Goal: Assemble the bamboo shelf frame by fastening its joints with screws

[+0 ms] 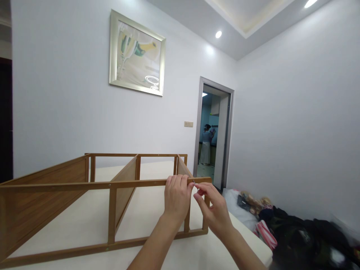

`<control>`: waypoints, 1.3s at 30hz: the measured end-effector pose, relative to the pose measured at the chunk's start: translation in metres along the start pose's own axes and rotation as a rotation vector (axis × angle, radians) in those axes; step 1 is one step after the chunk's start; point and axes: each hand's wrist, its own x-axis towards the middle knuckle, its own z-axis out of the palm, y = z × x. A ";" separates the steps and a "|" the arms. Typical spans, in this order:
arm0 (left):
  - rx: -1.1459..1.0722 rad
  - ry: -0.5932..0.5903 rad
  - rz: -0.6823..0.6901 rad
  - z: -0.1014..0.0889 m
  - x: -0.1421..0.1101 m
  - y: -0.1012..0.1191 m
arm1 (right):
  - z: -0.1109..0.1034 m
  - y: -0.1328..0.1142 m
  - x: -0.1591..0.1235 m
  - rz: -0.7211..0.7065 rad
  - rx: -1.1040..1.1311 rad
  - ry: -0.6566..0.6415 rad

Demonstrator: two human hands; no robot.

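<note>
A brown wooden shelf frame lies on its side on a white table, with panels set between its rails. My left hand is closed over the upper front rail near its right end, fingers on top and thumb toward the right. Just beside it, my right hand pinches at a small thin metal piece, like a screw or a key, at the same rail. The fingers hide most of this piece, so its exact kind cannot be made out.
Dark clothes and a pink striped cloth are heaped right of the table. Behind stand a white wall with a framed picture and a doorway. Through it a person is seen in another room.
</note>
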 end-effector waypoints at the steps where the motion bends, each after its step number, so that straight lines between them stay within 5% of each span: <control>1: 0.002 0.002 0.002 0.000 0.000 0.000 | -0.002 0.001 0.000 -0.057 -0.039 -0.011; 7: 0.006 0.009 0.002 0.000 0.000 0.000 | -0.005 0.009 0.002 -0.270 -0.196 -0.005; 14: 0.005 -0.009 0.007 0.000 0.000 -0.001 | 0.006 0.003 0.010 -0.297 -0.316 0.036; 24: -0.104 -0.070 -0.024 -0.007 0.001 -0.001 | 0.023 -0.002 0.014 0.001 -0.389 0.207; 31: -0.501 -0.156 -0.005 -0.070 0.004 -0.030 | 0.023 -0.008 0.008 0.191 -0.002 0.105; 35: -0.449 -0.197 -0.262 -0.117 -0.018 -0.071 | 0.016 -0.004 0.002 0.036 -0.012 0.221; 39: -0.220 -0.332 -0.459 -0.143 -0.068 -0.127 | 0.012 -0.010 -0.002 -0.190 -0.110 0.259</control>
